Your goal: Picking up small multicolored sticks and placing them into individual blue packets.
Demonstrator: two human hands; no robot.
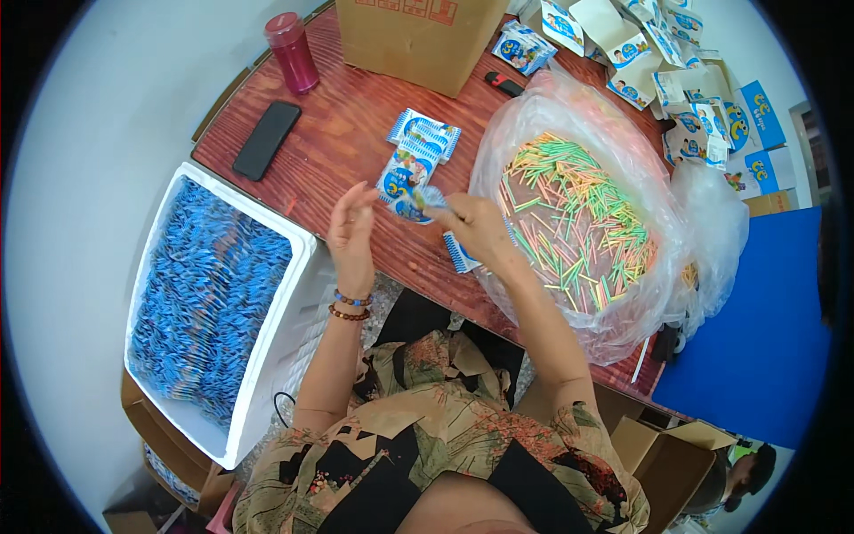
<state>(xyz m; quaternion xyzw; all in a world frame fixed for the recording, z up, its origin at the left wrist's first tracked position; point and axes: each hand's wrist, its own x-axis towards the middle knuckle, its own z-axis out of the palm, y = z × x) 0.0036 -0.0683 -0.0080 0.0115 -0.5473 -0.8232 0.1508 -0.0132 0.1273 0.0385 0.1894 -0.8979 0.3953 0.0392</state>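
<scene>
My right hand [483,230] pinches a small blue-and-white packet [414,206], which is blurred by motion. To its left, my left hand [353,230] is raised over the table's front edge. Its fingers are stretched out, with nothing visible in them, and two beaded bracelets circle the wrist. Just beyond the held packet, several matching sachets [412,160] lie overlapping on the reddish wooden table [329,178]. Another sachet [460,254] sticks out beneath my right hand, partly hidden by it.
Left of the table, a white foam box [307,267] holds many blue packets. A clear plastic bag [498,160] on the right contains coloured sticks [578,214]. Behind stand a phone [267,141], a pink bottle [292,53], a cardboard box [418,44] and a pile of small cartons [632,67].
</scene>
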